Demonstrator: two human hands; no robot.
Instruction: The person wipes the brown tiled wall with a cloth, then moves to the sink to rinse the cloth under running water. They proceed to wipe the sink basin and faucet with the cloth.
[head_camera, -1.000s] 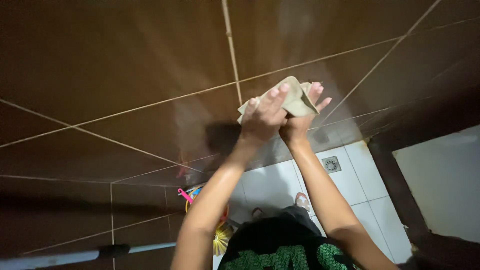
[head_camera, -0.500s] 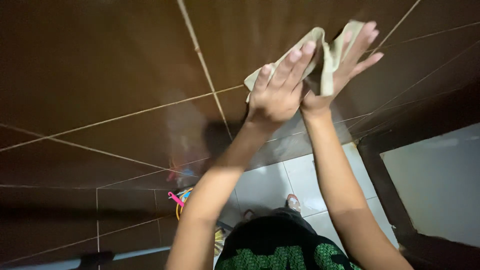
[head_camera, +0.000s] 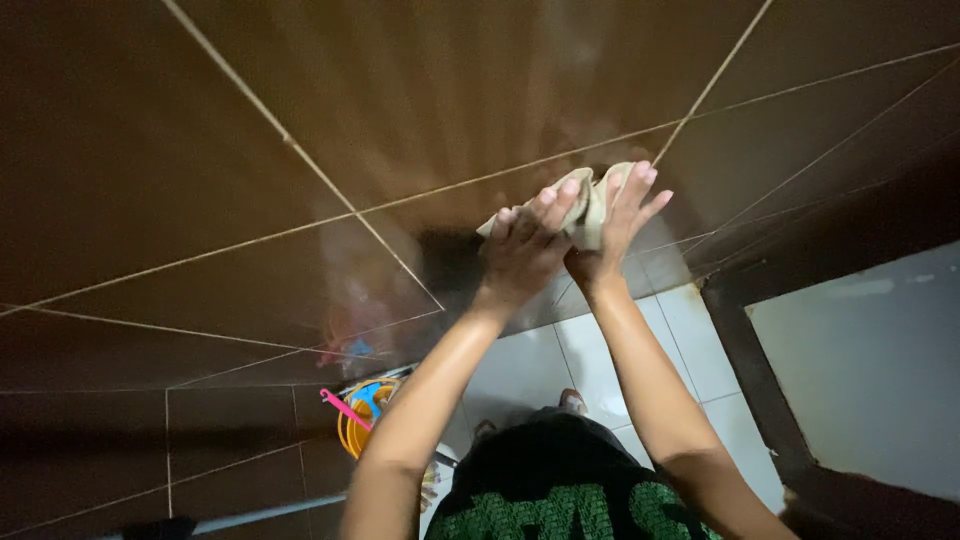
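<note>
Both hands press a pale beige cloth flat against a glossy dark brown tiled wall, a little right of the frame's centre. The left hand lies spread with its fingers pointing toward 1 o'clock, palm down over the lower left part of the cloth; its grip is wide, flat rather than curled. The right hand sits just beside it at 3 o'clock, touching it, fingers also fanned toward 1 o'clock, with the cloth bunched between the two hands and peeking out at 12 o'clock above the fingertips. Neither hand closes round the cloth; both pin it to the tile.

Thin light grout lines cross the wall, and a damp sheen shows at 9 o'clock from the hands. At 6 o'clock from the hands lies a white tiled floor, with the person's dark garment with green pattern at the bottom edge. At 8 o'clock, low by the wall, stands a yellow bucket with a pink handle across it. At 4 o'clock a dark frame edges a pale grey panel.
</note>
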